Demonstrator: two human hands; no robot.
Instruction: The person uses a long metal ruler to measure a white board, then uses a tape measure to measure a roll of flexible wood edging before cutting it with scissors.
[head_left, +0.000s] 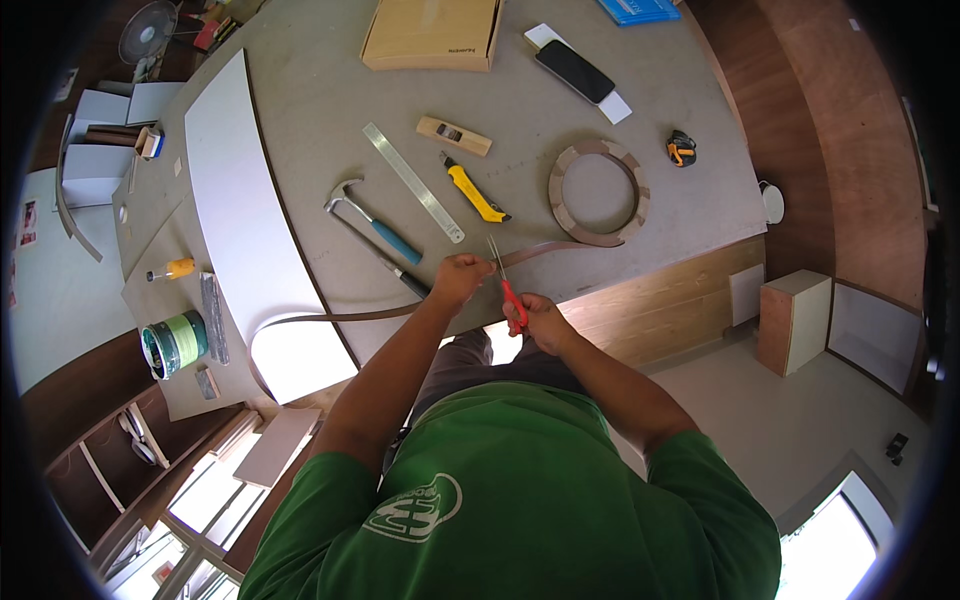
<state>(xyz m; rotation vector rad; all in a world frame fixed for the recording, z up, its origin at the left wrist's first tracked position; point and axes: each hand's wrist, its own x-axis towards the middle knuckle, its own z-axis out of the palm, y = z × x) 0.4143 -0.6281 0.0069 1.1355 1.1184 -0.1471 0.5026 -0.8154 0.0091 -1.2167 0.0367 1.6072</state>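
My left hand (460,276) pinches a long thin brown strip (340,317) of edge banding at the near edge of the grey table (310,90). The strip runs left in a loop past a white panel (240,200) and right toward a wooden ring (598,192), around which it wraps. My right hand (540,322) holds red-handled scissors (506,285). Their blades point up at the strip just right of my left hand's fingers.
On the table lie a hammer (372,222), a steel ruler (412,181), a yellow utility knife (474,191), a small wooden block (454,135), a cardboard box (432,34), a phone (574,71) and a tape measure (681,149). A green can (173,343) stands left.
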